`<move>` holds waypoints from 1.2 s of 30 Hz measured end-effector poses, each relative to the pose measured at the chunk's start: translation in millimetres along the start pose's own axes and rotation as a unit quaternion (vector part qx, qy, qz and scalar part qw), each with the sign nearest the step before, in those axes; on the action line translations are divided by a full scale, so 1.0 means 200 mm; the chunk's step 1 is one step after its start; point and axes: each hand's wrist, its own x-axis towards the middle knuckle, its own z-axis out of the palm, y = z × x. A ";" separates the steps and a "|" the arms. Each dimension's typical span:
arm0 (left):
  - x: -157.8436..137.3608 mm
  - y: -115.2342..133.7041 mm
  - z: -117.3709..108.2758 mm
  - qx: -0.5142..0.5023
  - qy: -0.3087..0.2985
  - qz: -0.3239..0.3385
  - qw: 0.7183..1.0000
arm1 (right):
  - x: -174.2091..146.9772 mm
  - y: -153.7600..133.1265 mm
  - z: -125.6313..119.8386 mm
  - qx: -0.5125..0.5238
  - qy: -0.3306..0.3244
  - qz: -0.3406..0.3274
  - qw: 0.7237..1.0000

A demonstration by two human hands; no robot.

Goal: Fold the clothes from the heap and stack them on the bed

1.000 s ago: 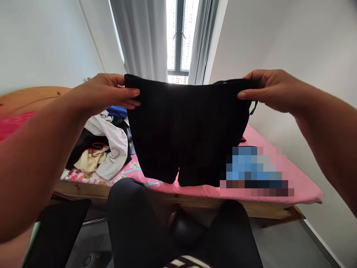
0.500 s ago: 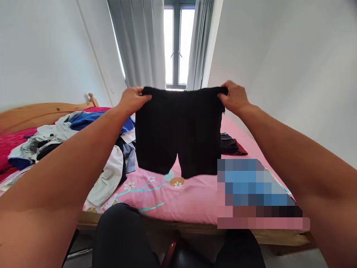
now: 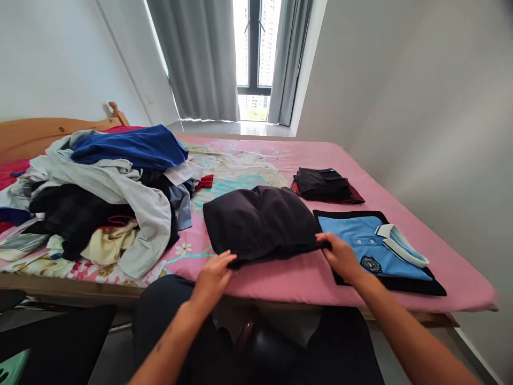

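A pair of black shorts (image 3: 262, 222) lies spread on the pink bed, its waistband towards me and raised a little at the near edge. My left hand (image 3: 215, 272) pinches the left end of the waistband. My right hand (image 3: 339, 255) grips the right end, fingers closed on the cloth. Just right of the shorts is a folded light-blue polo shirt (image 3: 356, 238) with a white collar and a dark badge, lying on black cloth (image 3: 425, 284). My right forearm passes in front of part of it.
A loose heap of clothes, with a blue garment (image 3: 132, 147) and a grey-white one (image 3: 148, 214), covers the bed's left side. Folded dark clothes (image 3: 324, 184) lie farther back on the right. The pink bedsheet (image 3: 467, 272) ends near my knees. Grey curtains (image 3: 196, 59) flank the window.
The black shorts, held up and hanging between both hands before, have come down onto the bed. Both hands have lowered with them, still holding the waistband ends.
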 end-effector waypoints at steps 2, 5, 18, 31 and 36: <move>-0.19 -0.07 0.18 0.032 -0.021 -0.034 0.999 | -0.19 0.11 0.12 0.013 0.000 0.059 0.998; -0.37 -0.10 0.28 0.060 0.014 -0.038 0.997 | -0.35 0.16 0.20 0.050 0.032 0.126 0.990; -0.15 0.22 0.35 -0.033 -0.012 0.155 0.987 | -0.43 -0.02 0.18 0.066 0.088 0.226 0.968; -0.19 0.17 0.57 0.003 -0.017 0.177 0.984 | -0.33 -0.45 0.36 0.263 -0.287 0.271 0.880; -0.18 0.16 0.57 -0.004 -0.029 0.167 0.986 | -0.40 -0.45 0.33 0.241 -0.356 0.201 0.880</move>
